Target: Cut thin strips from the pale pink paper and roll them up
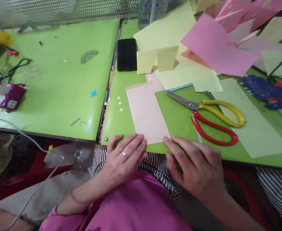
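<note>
A pale pink sheet of paper lies on the green table in front of me. My left hand rests with its extended fingers on the paper's near left corner; a ring is on one finger. My right hand touches the near right corner with a fingertip, its fingers stretched and slightly apart. Just right of the paper lie scissors with one yellow and one red handle, blades pointing left. Beyond the paper stands a folded cream paper piece with a notch cut in it.
A black phone lies near the table seam. Pink paper sheets and cream ones pile up at the back right. A blue glue gun sits at the right. A protractor and a purple corded device are on the left table.
</note>
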`<state>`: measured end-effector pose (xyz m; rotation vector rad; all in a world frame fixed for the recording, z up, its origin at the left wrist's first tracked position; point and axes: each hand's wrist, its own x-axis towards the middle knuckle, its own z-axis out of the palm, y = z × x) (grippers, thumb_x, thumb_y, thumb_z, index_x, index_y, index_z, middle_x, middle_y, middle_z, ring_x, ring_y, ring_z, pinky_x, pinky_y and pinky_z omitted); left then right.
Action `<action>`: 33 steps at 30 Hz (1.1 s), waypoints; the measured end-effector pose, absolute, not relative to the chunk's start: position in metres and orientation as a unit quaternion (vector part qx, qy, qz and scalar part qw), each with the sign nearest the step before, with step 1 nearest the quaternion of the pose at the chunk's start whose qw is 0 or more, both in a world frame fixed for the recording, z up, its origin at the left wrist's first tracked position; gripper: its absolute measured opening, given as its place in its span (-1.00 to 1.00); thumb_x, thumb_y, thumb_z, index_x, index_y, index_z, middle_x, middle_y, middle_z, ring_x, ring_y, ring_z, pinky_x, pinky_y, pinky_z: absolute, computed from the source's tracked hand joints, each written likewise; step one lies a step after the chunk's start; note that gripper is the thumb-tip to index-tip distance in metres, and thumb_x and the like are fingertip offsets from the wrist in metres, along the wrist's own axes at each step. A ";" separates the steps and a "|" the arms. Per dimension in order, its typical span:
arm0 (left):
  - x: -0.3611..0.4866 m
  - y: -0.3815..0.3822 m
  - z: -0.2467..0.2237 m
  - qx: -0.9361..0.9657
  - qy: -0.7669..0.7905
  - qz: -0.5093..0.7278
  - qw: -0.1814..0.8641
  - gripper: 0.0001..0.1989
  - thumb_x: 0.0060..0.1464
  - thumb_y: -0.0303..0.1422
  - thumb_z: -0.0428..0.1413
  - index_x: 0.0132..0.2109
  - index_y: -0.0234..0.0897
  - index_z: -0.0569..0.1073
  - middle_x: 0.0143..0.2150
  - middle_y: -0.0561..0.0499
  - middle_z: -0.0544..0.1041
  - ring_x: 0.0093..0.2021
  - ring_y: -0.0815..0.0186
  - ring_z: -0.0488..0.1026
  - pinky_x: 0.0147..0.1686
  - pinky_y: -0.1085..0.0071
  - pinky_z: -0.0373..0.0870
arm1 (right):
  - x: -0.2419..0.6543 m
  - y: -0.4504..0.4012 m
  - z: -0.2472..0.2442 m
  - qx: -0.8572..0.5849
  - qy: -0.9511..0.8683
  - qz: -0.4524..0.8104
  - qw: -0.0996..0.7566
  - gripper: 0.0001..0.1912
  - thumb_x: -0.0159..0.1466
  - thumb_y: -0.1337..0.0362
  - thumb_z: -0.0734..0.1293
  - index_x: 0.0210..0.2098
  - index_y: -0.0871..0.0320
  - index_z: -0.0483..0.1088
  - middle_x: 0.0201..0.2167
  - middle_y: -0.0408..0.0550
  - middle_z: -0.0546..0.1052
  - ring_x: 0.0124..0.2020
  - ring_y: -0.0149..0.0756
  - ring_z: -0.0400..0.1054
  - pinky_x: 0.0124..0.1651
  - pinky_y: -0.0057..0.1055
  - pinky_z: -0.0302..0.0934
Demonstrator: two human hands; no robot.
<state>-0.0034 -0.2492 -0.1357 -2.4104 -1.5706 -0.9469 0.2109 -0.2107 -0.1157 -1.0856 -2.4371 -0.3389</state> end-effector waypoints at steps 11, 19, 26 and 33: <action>-0.007 -0.249 -0.138 -0.808 -0.502 -0.299 0.074 -0.69 0.20 -0.38 0.17 0.09 -0.27 0.45 0.07 -0.05 0.57 0.10 0.26 0.49 0.20 0.23 0.14 | 0.206 -0.218 -0.119 -0.426 -0.869 -0.131 0.214 -0.59 0.34 0.21 0.31 0.14 0.21 0.39 -0.14 -0.02 0.63 -0.15 -0.18 0.37 0.02 -0.15 0.03; -0.009 -0.252 -0.138 -0.818 -0.498 -0.269 0.099 -0.68 0.23 -0.34 0.14 0.11 -0.25 0.45 0.08 -0.04 0.57 0.13 0.25 0.44 0.24 0.23 0.11 | 0.205 -0.219 -0.120 -0.434 -0.863 -0.139 0.218 -0.54 0.31 0.16 0.36 0.16 0.14 0.37 -0.15 -0.06 0.63 -0.12 -0.16 0.37 0.05 -0.13 0.04; 0.001 -0.269 -0.122 -0.825 -0.520 -0.117 0.190 -0.58 0.17 -0.44 0.12 0.19 -0.31 0.43 0.10 -0.05 0.51 0.00 0.23 0.40 0.04 0.32 0.29 | 0.202 -0.220 -0.114 -0.418 -0.868 -0.165 0.210 -0.57 0.23 0.27 0.44 0.07 0.22 0.43 -0.10 -0.04 0.63 -0.08 -0.15 0.36 0.00 -0.17 0.09; 0.015 -0.276 -0.105 -0.828 -0.513 -0.022 0.226 -0.51 0.10 -0.53 0.03 0.19 -0.51 0.40 0.13 -0.22 0.41 -0.01 0.20 0.38 -0.04 0.34 0.43 | 0.194 -0.223 -0.104 -0.406 -0.882 -0.169 0.167 -0.51 0.32 0.05 0.31 0.14 0.20 0.40 -0.10 0.10 0.59 -0.13 -0.15 0.36 0.05 -0.09 0.04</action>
